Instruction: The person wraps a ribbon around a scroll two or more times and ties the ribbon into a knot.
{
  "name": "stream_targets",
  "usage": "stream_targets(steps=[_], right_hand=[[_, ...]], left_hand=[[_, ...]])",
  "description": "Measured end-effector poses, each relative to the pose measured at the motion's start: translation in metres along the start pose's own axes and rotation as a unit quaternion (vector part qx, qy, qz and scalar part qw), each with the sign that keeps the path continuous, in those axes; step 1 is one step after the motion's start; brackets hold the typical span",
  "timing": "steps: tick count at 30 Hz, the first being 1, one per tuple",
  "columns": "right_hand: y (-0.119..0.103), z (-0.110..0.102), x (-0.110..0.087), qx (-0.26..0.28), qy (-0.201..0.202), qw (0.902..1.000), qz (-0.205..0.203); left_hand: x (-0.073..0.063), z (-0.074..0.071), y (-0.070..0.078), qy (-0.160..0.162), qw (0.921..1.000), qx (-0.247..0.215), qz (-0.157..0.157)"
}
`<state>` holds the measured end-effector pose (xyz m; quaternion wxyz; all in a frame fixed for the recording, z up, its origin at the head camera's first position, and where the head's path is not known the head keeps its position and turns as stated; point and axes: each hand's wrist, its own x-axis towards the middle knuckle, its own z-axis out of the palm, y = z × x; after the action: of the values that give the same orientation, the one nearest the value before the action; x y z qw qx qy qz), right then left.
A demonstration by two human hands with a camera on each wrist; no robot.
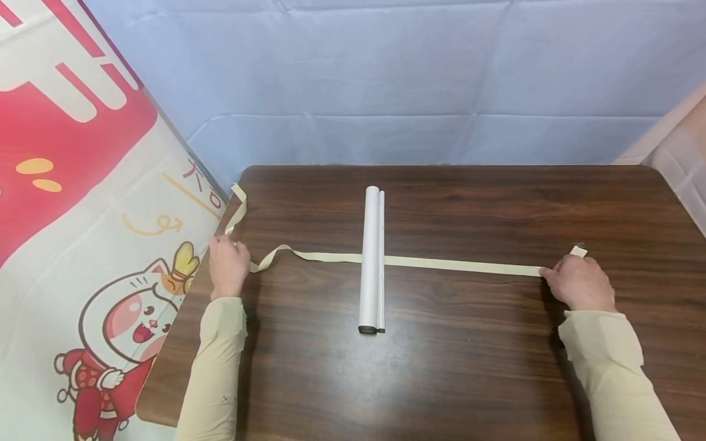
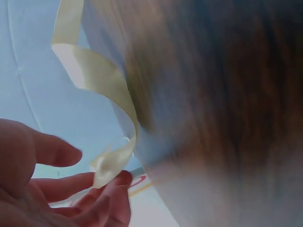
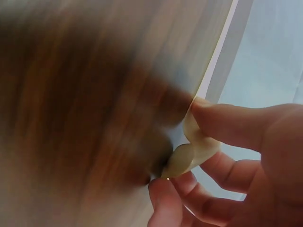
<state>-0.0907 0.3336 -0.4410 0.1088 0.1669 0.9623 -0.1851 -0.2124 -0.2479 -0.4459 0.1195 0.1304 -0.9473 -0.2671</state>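
Note:
A cream ribbon [image 1: 463, 265] stretches across the brown table and passes beneath a white roll [image 1: 371, 257], which lies lengthwise away from me. A slimmer white roll [image 1: 382, 263] lies against its right side. At the left, my left hand [image 1: 228, 263] is at the ribbon's twisted part; in the left wrist view the ribbon [image 2: 111, 165] rests against the fingertips, with the thumb [image 2: 59, 150] apart from it. Far right, my right hand [image 1: 581, 283] holds the ribbon near its other end, and the right wrist view shows it looped [image 3: 201, 149] between thumb and fingers.
The wooden table [image 1: 469, 380] has rounded corners. Behind it hangs a pale blue cloth [image 1: 397, 79]. A printed cartoon sheet [image 1: 83, 245] hangs along the left edge, close to my left hand.

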Motion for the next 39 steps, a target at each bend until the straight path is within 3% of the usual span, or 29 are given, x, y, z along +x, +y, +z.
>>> stream_targets(steps=[4,7,12,17,20,23,27,34,39], right_hand=[[0.010,-0.003,-0.002,0.002,0.010,0.9999,0.013],[0.017,-0.005,-0.003,0.003,0.012,0.9995,0.028],[0.026,-0.011,-0.006,0.005,0.015,0.9989,0.044],[0.031,-0.017,-0.009,0.008,0.026,0.9976,0.063],[0.033,-0.021,-0.011,0.007,0.026,0.9962,0.083],[0.034,-0.023,-0.013,0.005,0.030,0.9942,0.103],[0.035,-0.027,-0.015,0.009,0.039,0.9929,0.112],[0.034,-0.037,-0.016,0.010,0.048,0.9918,0.118],[0.033,-0.046,-0.017,0.010,0.064,0.9891,0.132]], left_hand=[[0.003,-0.003,-0.002,-0.033,0.9993,-0.004,-0.015],[0.006,-0.005,-0.003,-0.033,0.9986,-0.035,-0.021],[0.012,-0.010,-0.003,-0.003,0.9936,-0.097,-0.058],[0.017,-0.015,-0.006,0.030,0.9867,-0.131,-0.091],[0.020,-0.017,-0.009,0.016,0.9842,-0.139,-0.109],[0.022,-0.018,-0.014,-0.017,0.9834,-0.134,-0.121],[0.024,-0.016,-0.020,-0.041,0.9871,-0.109,-0.110],[0.022,-0.008,-0.027,-0.035,0.9935,-0.080,-0.072],[0.024,-0.007,-0.028,-0.054,0.9960,-0.058,-0.043]])
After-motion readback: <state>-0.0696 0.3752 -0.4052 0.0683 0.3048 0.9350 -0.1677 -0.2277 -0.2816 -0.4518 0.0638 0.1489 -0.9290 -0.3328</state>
